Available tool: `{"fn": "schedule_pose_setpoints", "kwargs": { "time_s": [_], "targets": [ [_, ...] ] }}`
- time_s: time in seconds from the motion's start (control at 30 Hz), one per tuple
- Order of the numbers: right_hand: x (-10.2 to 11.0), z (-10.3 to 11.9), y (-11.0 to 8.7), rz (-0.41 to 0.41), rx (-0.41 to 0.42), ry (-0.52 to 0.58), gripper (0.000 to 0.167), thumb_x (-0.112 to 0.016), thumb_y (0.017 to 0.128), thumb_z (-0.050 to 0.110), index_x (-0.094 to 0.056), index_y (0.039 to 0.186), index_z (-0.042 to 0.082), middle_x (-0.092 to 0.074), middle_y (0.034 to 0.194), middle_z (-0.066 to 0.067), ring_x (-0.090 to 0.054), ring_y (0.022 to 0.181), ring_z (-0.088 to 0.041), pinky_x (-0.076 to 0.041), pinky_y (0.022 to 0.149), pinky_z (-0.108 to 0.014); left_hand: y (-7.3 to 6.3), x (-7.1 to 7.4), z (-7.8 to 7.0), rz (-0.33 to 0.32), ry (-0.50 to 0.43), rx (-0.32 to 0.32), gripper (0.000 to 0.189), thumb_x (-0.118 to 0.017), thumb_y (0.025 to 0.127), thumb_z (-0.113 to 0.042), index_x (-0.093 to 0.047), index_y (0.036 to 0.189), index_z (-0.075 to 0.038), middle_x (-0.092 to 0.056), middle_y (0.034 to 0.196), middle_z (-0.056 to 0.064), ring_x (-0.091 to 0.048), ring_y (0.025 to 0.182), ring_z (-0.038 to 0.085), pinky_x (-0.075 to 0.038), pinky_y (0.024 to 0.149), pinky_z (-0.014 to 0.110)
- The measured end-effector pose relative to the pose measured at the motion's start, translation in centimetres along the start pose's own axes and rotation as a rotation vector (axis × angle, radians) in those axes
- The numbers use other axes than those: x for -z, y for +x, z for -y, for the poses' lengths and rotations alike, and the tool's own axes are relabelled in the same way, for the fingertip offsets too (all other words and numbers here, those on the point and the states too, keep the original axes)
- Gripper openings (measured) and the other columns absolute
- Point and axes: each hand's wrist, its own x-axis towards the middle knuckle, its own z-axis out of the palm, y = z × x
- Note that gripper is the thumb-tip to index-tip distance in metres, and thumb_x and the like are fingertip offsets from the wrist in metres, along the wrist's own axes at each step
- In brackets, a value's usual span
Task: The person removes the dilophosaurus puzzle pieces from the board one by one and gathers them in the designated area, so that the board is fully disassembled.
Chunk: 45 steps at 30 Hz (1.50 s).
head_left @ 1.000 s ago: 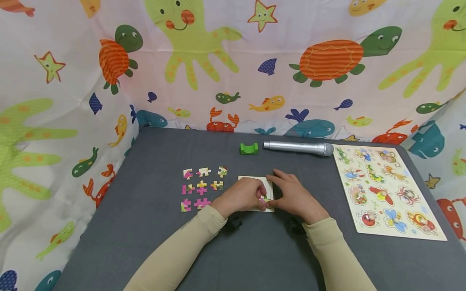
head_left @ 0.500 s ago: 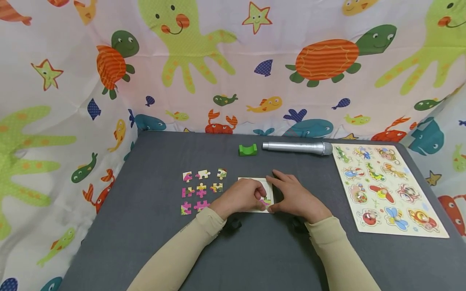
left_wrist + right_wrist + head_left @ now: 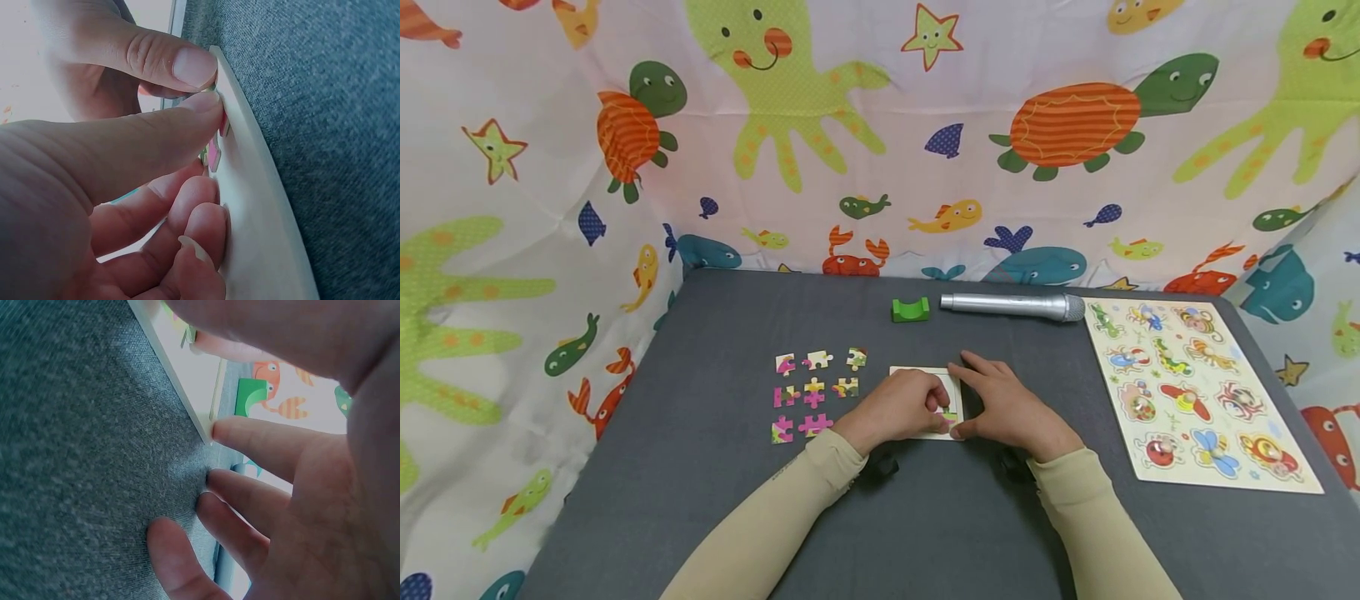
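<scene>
A small white puzzle frame point(image 3: 952, 385) lies on the grey table between both hands. Near its lower right corner a pink and green jigsaw piece point(image 3: 950, 417) shows. My left hand point(image 3: 898, 406) reaches over the frame with curled fingers, its thumb and forefinger at the piece; the left wrist view shows the thumb point(image 3: 203, 103) pressing there. My right hand point(image 3: 1011, 408) stands at the frame's right side with fingers fairly straight. Its forefinger point(image 3: 250, 437) touches a far corner, and its thumb meets the near corner beside the left thumb. The left fingers hide most of the frame's inside.
Several loose jigsaw pieces point(image 3: 814, 392) lie in rows to the left. Behind are a green block point(image 3: 910, 311) with a curved notch and a silver microphone point(image 3: 1007, 305). A picture board point(image 3: 1198, 392) with insects lies at right. A sea-animal curtain point(image 3: 865, 125) closes off the back.
The head view has shifted slightly. The right thumb has drawn a little away from the jigsaw piece toward the frame's edge; otherwise both hands stay in place.
</scene>
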Motion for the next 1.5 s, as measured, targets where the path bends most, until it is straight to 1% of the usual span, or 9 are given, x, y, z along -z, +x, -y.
{"fn": "schedule_pose_setpoints", "kwargs": {
  "time_s": [0.23,0.43,0.63,0.73,0.93,1.13,1.23,1.37,1.5],
  "targets": [
    [-0.1,-0.14,0.02,-0.009,0.007,-0.002,0.097,-0.094,0.083,0.027,-0.045,0.165,0.011,-0.027,0.178,-0.021,-0.026,0.161,-0.048,-0.042,0.118,-0.068,-0.04,0.0,-0.14,-0.018,0.03,-0.012,0.024,-0.089,0.091,-0.023,-0.079,0.11,-0.013,-0.067,0.089,-0.005,-0.058,0.079,0.008,-0.046,0.072,0.024],
    [-0.22,-0.31,0.07,-0.017,0.013,-0.004,0.097,-0.094,0.082,0.028,-0.046,0.164,0.011,-0.028,0.177,-0.021,-0.027,0.16,-0.048,-0.042,0.118,-0.068,-0.03,0.02,-0.16,-0.032,0.03,-0.018,0.021,-0.089,0.092,-0.023,-0.08,0.108,-0.014,-0.071,0.094,-0.003,-0.058,0.082,0.008,-0.048,0.076,0.025],
    [-0.26,-0.29,0.12,-0.01,0.01,0.003,0.096,-0.093,0.083,0.028,-0.045,0.165,0.012,-0.027,0.178,-0.021,-0.026,0.161,-0.048,-0.042,0.118,-0.068,-0.03,0.03,-0.07,-0.07,-0.004,-0.031,0.008,-0.082,0.097,-0.019,-0.081,0.103,-0.015,-0.072,0.086,-0.007,-0.061,0.076,0.005,-0.049,0.073,0.023],
    [-0.2,-0.23,0.1,-0.009,0.009,0.007,0.096,-0.093,0.083,0.027,-0.045,0.165,0.011,-0.027,0.178,-0.021,-0.026,0.161,-0.048,-0.042,0.118,-0.068,0.03,-0.04,0.02,-0.078,-0.011,-0.028,0.004,-0.079,0.099,-0.018,-0.081,0.102,-0.016,-0.071,0.083,-0.008,-0.061,0.074,0.005,-0.049,0.07,0.022],
    [-0.06,-0.07,0.03,-0.006,0.006,0.008,0.095,-0.093,0.083,0.026,-0.045,0.165,0.011,-0.027,0.177,-0.021,-0.026,0.161,-0.049,-0.041,0.119,-0.069,0.27,-0.22,0.11,-0.081,-0.004,-0.025,0.005,-0.077,0.1,-0.018,-0.081,0.102,-0.016,-0.071,0.082,-0.008,-0.06,0.074,0.005,-0.048,0.071,0.023],
    [-0.09,-0.1,0.08,-0.006,0.005,0.003,0.096,-0.093,0.083,0.027,-0.045,0.165,0.011,-0.027,0.177,-0.021,-0.026,0.161,-0.048,-0.04,0.119,-0.069,0.28,-0.29,0.16,-0.077,-0.011,-0.027,0.011,-0.077,0.101,-0.02,-0.082,0.11,-0.014,-0.075,0.091,-0.005,-0.063,0.079,0.005,-0.051,0.075,0.023],
    [-0.11,-0.1,0.1,-0.007,0.005,-0.002,0.096,-0.093,0.083,0.027,-0.045,0.165,0.011,-0.027,0.177,-0.021,-0.026,0.161,-0.048,-0.04,0.119,-0.069,0.28,-0.3,0.24,-0.074,-0.013,-0.041,0.014,-0.076,0.101,-0.019,-0.083,0.112,-0.013,-0.077,0.093,-0.005,-0.063,0.081,0.005,-0.051,0.076,0.023],
    [-0.1,-0.07,0.08,-0.006,0.004,-0.006,0.096,-0.093,0.083,0.027,-0.045,0.165,0.011,-0.027,0.177,-0.022,-0.026,0.161,-0.049,-0.04,0.119,-0.069,0.24,-0.33,0.24,-0.07,-0.013,-0.061,0.013,-0.076,0.101,-0.018,-0.085,0.109,-0.014,-0.078,0.092,-0.005,-0.064,0.08,0.005,-0.051,0.075,0.023],
    [-0.09,-0.03,0.05,-0.004,0.005,-0.007,0.096,-0.093,0.083,0.027,-0.045,0.165,0.011,-0.027,0.177,-0.022,-0.026,0.161,-0.049,-0.04,0.119,-0.069,0.22,-0.42,0.19,-0.075,-0.007,-0.061,0.017,-0.077,0.101,-0.019,-0.083,0.115,-0.012,-0.078,0.094,-0.003,-0.063,0.08,0.005,-0.05,0.074,0.022]
  ]
}}
